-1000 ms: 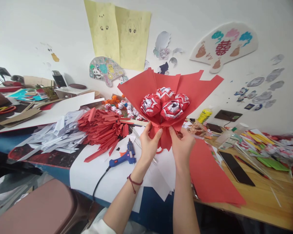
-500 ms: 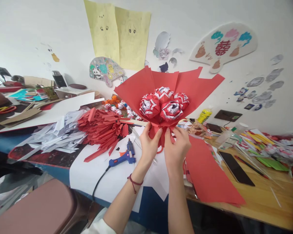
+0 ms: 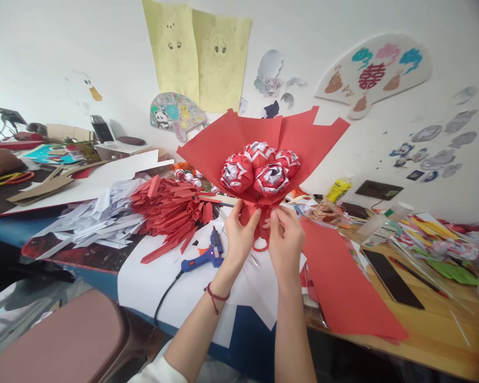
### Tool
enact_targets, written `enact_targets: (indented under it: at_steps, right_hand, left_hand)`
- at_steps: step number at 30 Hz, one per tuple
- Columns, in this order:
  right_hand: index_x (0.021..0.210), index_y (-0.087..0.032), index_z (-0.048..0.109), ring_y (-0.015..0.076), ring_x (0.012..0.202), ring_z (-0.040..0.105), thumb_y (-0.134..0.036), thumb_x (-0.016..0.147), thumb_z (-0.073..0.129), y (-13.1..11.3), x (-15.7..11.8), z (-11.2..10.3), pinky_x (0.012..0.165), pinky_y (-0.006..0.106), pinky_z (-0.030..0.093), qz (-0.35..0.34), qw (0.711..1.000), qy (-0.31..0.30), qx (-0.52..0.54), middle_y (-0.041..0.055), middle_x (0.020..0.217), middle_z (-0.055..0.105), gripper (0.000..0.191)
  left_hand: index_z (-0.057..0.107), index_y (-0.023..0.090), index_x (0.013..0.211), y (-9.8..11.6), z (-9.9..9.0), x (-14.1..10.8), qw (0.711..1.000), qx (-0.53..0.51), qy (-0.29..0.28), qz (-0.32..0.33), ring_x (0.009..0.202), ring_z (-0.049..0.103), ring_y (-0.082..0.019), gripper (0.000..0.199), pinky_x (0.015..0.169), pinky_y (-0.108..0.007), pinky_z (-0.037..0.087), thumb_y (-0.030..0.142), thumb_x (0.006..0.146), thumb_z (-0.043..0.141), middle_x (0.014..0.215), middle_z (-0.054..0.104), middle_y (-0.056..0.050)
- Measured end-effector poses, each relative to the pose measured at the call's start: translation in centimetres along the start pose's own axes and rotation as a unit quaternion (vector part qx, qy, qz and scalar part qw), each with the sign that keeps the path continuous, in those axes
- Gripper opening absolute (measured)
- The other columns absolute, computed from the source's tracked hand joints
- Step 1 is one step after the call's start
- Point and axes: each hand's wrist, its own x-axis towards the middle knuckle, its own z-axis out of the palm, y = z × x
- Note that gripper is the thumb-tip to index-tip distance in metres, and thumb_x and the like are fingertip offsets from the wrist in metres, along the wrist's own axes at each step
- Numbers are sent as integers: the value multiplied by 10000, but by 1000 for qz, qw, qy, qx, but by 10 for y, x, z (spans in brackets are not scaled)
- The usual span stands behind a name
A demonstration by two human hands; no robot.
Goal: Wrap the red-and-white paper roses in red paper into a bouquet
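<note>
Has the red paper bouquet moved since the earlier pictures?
Yes, to the left: the right tip of the red bouquet earlier reached past the handle of the large wall fan; now it does not.

Both forearms reach up from below; left hand [image 3: 241, 229] and right hand [image 3: 284, 229] sit close together, thumbs raised, fingers curled inward.

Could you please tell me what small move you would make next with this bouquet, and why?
I would probably press the neck of the red wrap inward with the right hand, since its fingertips are at that neck, the left hand pinches the other side, and the paper flares wide around the paper flowers.
</note>
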Motion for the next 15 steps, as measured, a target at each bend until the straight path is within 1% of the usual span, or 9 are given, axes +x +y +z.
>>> enact_targets:
  at_steps: [1, 2, 5, 7, 11, 15]
  right_hand:
    - [1015, -155, 712, 161, 704, 637, -323, 945, 474, 3, 1, 0, 660, 322, 559, 9, 1000, 16, 13, 113, 1064, 657, 300]
    - [956, -147, 726, 155, 666, 626, -339, 925, 520, 5, 3, 0, 617, 311, 552, 15, 999, 34, 21, 105, 1012, 675, 282]
    - [822, -142, 739, 181, 721, 636, -361, 848, 639, 7, 8, 1, 588, 291, 532, 16, 997, 80, 17, 90, 875, 694, 241]
    - [765, -143, 729, 183, 729, 634, -371, 799, 693, 8, 12, 1, 589, 283, 518, 27, 995, 96, 22, 83, 823, 693, 234]
    - [740, -142, 701, 181, 705, 632, -401, 711, 763, 14, 20, 0, 611, 287, 517, 76, 990, 102, 68, 68, 768, 686, 268]
    - [794, -141, 690, 165, 659, 608, -439, 700, 764, 22, 24, 3, 625, 295, 517, 104, 987, 105, 70, 64, 766, 694, 321]
  left_hand:
    - [641, 171, 1038, -1, 0, 0, 1000, 1, -2, 0, 956, 616, -214, 256, 874, -316, 484, 338, 846, 665, 1036, 693, -73]
    - [644, 168, 1044, -2, 0, 0, 1000, 3, -3, -1, 973, 618, -220, 261, 889, -324, 484, 334, 844, 667, 1053, 694, -79]
    - [649, 162, 1084, -4, 2, -2, 1000, 5, 0, -5, 1016, 621, -233, 293, 931, -347, 480, 321, 839, 674, 1113, 692, -97]
    - [649, 166, 1116, -5, 2, -2, 1000, -3, -4, -6, 1033, 625, -237, 316, 944, -352, 481, 319, 842, 674, 1133, 693, -99]
    - [650, 167, 1166, -1, 3, -2, 999, -29, -16, -9, 1097, 625, -248, 366, 962, -346, 487, 312, 832, 689, 1182, 689, -104]
    - [659, 164, 1162, 2, 5, 0, 998, -51, -23, -16, 1094, 636, -253, 372, 960, -359, 498, 306, 821, 701, 1182, 695, -110]
